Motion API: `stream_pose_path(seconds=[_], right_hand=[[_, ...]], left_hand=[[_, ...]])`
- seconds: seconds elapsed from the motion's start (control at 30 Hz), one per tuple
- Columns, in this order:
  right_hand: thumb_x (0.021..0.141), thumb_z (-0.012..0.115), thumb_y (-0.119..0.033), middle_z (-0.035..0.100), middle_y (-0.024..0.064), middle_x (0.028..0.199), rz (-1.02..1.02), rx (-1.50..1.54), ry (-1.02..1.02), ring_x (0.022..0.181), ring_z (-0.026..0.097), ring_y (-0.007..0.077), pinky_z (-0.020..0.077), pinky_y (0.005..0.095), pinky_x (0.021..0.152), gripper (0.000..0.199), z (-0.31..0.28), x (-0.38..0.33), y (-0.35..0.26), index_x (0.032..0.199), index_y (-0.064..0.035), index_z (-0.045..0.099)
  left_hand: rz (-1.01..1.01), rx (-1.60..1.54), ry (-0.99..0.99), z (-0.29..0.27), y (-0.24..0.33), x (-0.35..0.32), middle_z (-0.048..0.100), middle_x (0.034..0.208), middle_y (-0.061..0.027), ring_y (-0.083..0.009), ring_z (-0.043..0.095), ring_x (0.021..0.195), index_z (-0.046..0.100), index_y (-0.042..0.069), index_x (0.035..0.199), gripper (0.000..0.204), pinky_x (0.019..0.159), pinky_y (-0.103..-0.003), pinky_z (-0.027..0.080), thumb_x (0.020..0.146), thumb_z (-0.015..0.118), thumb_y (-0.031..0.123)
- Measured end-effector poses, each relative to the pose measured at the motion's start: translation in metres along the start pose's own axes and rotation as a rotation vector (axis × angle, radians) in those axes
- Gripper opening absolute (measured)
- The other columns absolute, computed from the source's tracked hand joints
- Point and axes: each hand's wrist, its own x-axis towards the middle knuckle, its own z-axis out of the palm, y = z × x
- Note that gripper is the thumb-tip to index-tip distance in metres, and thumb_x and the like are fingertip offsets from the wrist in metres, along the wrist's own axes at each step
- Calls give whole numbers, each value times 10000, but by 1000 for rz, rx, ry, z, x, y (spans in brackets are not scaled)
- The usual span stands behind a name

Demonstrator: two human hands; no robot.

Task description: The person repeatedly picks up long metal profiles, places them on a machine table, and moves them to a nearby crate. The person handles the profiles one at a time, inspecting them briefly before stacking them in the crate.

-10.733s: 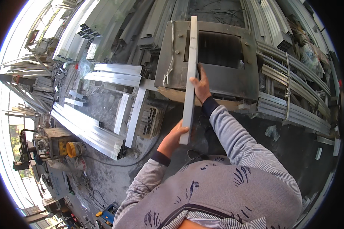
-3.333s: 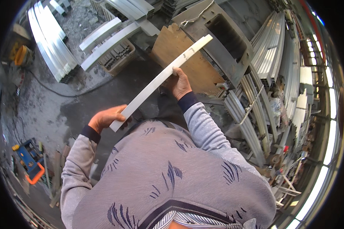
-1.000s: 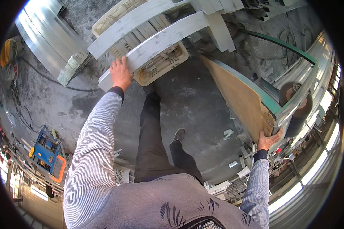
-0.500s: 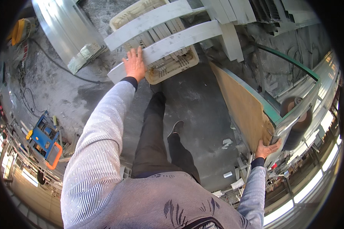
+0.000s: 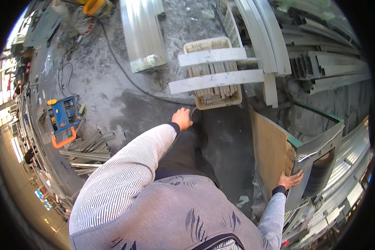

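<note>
Two white flat metal strips lie across a cream plastic crate [image 5: 214, 100] on the floor ahead; the nearer strip [image 5: 216, 81] spans past both crate sides and the farther strip [image 5: 212, 57] is shorter. My left hand [image 5: 182, 118] hangs empty in the air below the nearer strip's left end, fingers loosely apart, touching nothing. My right hand [image 5: 290, 180] rests flat on the brown board side of a grey machine box [image 5: 316, 146] at my right.
A bundle of long aluminium profiles [image 5: 141, 33] lies on the dusty concrete floor at upper left. More profiles [image 5: 329, 71] are stacked at upper right. A blue and orange tool [image 5: 62, 121] and short metal offcuts [image 5: 87, 148] sit at left. A black cable [image 5: 125, 75] crosses the floor.
My left hand has let go of the white strip, now lying on the crate, and pulled back toward me. My right hand stays on the machine box.
</note>
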Motion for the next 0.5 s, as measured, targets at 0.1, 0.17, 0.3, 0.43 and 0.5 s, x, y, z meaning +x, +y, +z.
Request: stream_pose_path(seconds=[0.1, 0.17, 0.3, 0.43, 0.5], right_hand=[[690, 868, -234, 328, 179, 1640, -2, 28, 31, 1539, 298, 386, 259, 564, 1259, 1102, 8, 3, 0, 1634, -162, 305], [682, 875, -245, 329, 176, 1641, 33, -12, -16, 1542, 296, 380, 276, 563, 1252, 1105, 10, 3, 3, 1631, -177, 313], [657, 868, -264, 311, 157, 1662, 69, -12, -103, 1550, 291, 380, 292, 557, 1256, 1146, 16, 11, 6, 1642, -217, 283], [674, 831, -264, 294, 158, 1675, 110, 71, -243, 1549, 285, 391, 303, 570, 1256, 1097, 12, 28, 10, 1631, -236, 295], [684, 812, -251, 363, 166, 1634, 78, 118, -162, 1513, 342, 394, 343, 542, 1242, 999, 9, 27, 7, 1586, -197, 387]], left_hand=[[-92, -129, 7, 0, -37, -55, 668, 1286, -234, -412, 644, 1226, 672, 71, 1344, 653, 1052, -483, 530, 796, 805, 402], [-145, -160, 11, 0, -65, -85, 714, 1263, -257, -408, 667, 1216, 678, 1, 1322, 687, 1056, -465, 532, 788, 802, 416], [-271, -274, 69, 9, -117, -150, 715, 1318, -235, -377, 679, 1246, 669, 5, 1363, 730, 1074, -428, 534, 790, 829, 429], [-374, -331, 93, 31, -157, -213, 717, 1331, -220, -344, 686, 1253, 679, 17, 1363, 731, 1087, -411, 532, 800, 836, 457], [-411, -353, 97, 44, -169, -244, 727, 1320, -208, -334, 686, 1256, 683, 31, 1366, 728, 1090, -408, 532, 802, 842, 463]])
